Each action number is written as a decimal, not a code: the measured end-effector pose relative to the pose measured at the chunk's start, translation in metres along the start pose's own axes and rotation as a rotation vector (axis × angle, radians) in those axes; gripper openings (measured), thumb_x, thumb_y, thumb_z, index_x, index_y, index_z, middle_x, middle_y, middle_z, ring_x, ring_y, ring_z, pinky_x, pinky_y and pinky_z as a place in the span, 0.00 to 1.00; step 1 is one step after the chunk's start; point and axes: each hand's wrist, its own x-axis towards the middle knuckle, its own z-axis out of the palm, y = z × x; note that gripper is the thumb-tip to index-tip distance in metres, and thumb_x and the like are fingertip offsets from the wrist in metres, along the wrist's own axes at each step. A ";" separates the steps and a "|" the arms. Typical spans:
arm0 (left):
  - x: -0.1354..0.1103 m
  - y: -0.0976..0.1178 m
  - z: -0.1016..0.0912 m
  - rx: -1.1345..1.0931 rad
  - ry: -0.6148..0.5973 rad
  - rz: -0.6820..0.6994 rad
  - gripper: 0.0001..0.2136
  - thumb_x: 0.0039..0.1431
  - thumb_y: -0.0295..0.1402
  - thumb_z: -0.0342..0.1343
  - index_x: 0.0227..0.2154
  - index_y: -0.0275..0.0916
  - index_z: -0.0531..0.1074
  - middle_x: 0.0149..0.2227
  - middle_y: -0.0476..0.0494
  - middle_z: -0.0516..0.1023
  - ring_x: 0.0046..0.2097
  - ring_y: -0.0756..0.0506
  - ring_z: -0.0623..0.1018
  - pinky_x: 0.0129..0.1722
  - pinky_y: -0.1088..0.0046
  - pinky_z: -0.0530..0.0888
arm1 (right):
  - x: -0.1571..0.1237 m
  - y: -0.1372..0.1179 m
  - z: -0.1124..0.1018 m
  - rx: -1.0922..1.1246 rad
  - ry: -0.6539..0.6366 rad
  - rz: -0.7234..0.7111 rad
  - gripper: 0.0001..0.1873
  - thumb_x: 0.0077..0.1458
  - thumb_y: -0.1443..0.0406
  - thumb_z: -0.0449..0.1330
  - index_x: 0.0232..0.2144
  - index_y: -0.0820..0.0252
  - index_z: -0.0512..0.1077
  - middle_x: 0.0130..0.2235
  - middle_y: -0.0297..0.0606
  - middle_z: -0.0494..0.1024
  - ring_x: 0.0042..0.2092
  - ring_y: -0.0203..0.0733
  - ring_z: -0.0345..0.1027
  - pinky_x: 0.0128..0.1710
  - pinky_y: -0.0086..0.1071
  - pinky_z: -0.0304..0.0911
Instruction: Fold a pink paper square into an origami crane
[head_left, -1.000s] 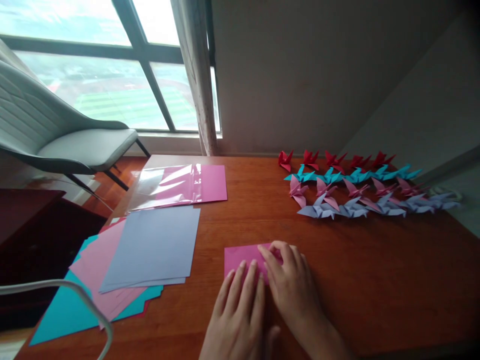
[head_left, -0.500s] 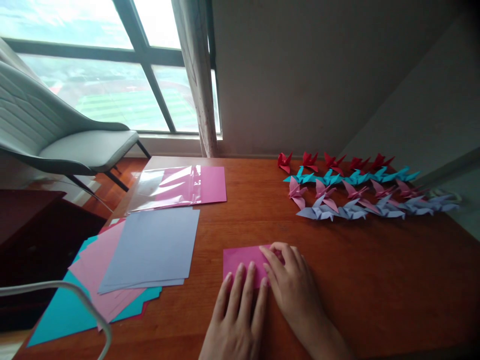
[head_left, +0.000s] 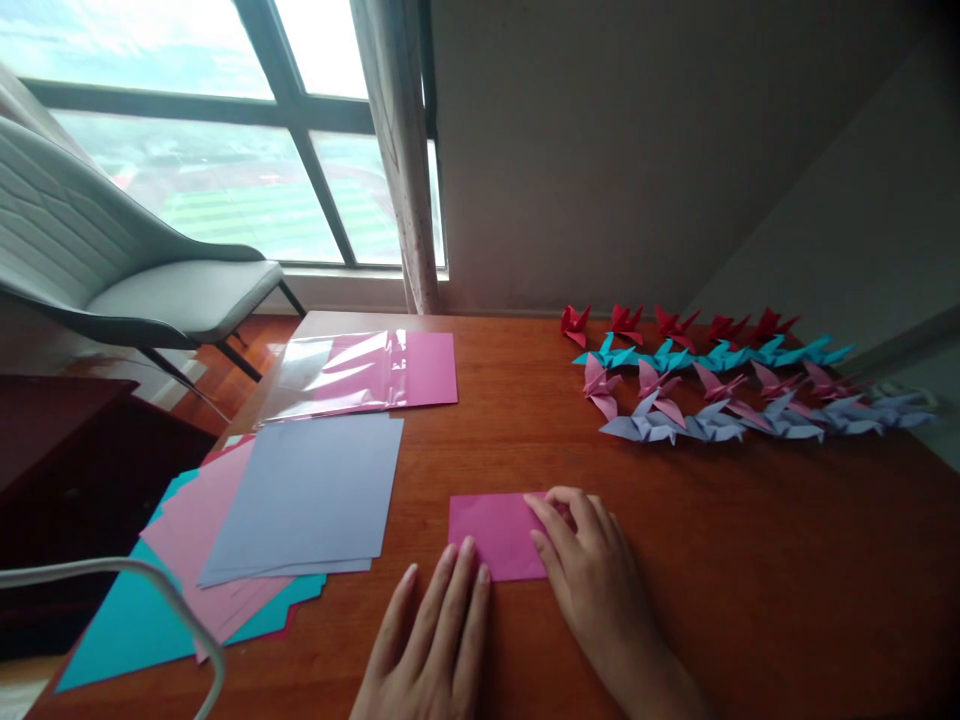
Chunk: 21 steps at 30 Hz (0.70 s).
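Compared with half a second ago, the left hand [head_left: 435, 640] has shifted toward the counter's [head_left: 480, 445] left edge: its fingertips lay across the magenta paper's [head_left: 491, 540] near half and now meet only its near left corner, so much more of the sheet shows. The right hand [head_left: 596, 585] keeps its place over the paper's right end. The paper lies flat as a wide rectangle, nearer the counter's near edge than its far one, just beyond the left fingertips and partly beneath the right fingers. The left hand is flat, its fingers slightly spread; the right one is bent, fingertips down on the paper, and whether it pinches the sheet I cannot tell. Toward the far right corner stand rows of red cranes [head_left: 675, 328], turquoise cranes [head_left: 673, 356], pink cranes [head_left: 598, 385] and lavender cranes [head_left: 651, 424]. Grey-lavender sheets [head_left: 307, 500] lie near the left edge, beside a clear sleeve [head_left: 349, 372] at the far left corner.
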 end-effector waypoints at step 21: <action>-0.019 -0.001 0.007 -0.006 0.095 -0.094 0.47 0.57 0.60 0.53 0.66 0.21 0.57 0.61 0.22 0.71 0.72 0.33 0.53 0.71 0.52 0.44 | 0.000 0.011 -0.002 0.155 0.102 0.087 0.13 0.62 0.65 0.58 0.49 0.59 0.71 0.54 0.50 0.70 0.57 0.56 0.63 0.57 0.55 0.63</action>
